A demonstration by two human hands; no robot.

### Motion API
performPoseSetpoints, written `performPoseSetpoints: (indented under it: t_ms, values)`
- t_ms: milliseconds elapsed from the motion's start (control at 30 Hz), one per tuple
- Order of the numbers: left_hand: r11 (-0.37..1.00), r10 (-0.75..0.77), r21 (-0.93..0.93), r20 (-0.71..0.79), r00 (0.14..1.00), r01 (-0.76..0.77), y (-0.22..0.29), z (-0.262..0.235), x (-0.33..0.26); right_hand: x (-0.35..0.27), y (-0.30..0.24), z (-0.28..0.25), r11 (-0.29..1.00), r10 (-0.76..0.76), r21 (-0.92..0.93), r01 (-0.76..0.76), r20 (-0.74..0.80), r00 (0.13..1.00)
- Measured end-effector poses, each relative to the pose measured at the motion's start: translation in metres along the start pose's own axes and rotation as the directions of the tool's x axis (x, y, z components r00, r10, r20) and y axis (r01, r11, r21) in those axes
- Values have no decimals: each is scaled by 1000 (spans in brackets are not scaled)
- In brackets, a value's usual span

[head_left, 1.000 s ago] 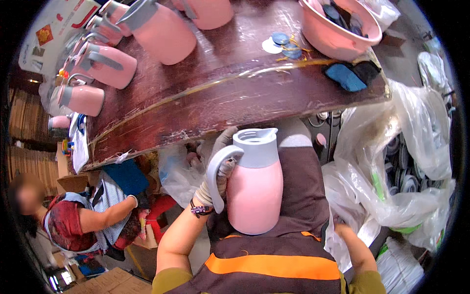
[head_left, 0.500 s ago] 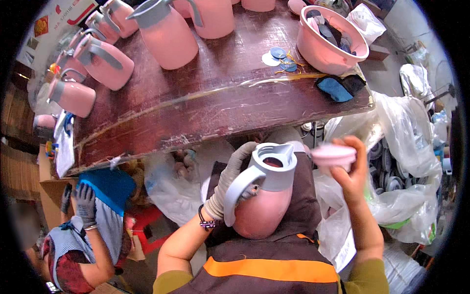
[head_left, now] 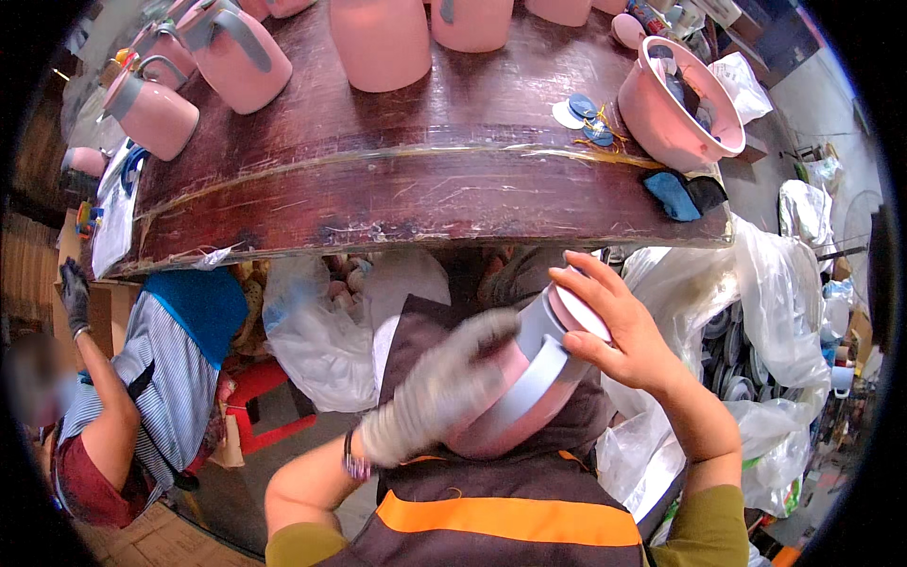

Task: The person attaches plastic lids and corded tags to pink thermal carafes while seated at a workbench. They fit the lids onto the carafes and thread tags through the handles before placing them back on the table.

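Observation:
A pink vacuum jug (head_left: 491, 437) with a pale grey-blue collar and handle (head_left: 529, 383) leans tilted on my lap, its top toward the upper right. On its mouth sits a pink lid (head_left: 580, 314). My bare right hand (head_left: 624, 331) is closed on the lid, fingers over the far edge and thumb on the near side. My left hand (head_left: 435, 392), in a light grey glove, lies across the jug's left side; motion smears its fingers, so its grip is unclear.
Several pink jugs (head_left: 236, 61) stand on the dark red table (head_left: 378, 208). A pink basin (head_left: 652, 113) holds dark pieces, near round tags (head_left: 595, 123) and a blue-black cloth (head_left: 673, 196). Plastic bags (head_left: 784, 312) with grey parts lie right. A co-worker (head_left: 170, 378) is at left.
The lid has moved left from the air onto the jug's mouth. The jug has tilted and turned, its handle now facing right. My left hand has shifted down; the co-worker's gloved hand has moved left.

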State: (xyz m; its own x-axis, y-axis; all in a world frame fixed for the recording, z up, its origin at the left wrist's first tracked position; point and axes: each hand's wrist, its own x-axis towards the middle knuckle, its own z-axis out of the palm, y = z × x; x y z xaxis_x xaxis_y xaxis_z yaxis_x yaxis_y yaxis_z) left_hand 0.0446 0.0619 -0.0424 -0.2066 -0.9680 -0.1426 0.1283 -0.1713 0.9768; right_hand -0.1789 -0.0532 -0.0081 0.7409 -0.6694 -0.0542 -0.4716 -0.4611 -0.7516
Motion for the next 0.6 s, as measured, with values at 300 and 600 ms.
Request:
performPoseSetpoints:
  t_ms: [300,600]
  values:
    - [830,123,556,-272,954,52,-35,-35,19,-28,-14,39,786,-618,-59,616,-112,778]
    - [830,42,552,93,995,-87,-11,-6,33,-36,7,32,980,-109,-184,78,-162,981]
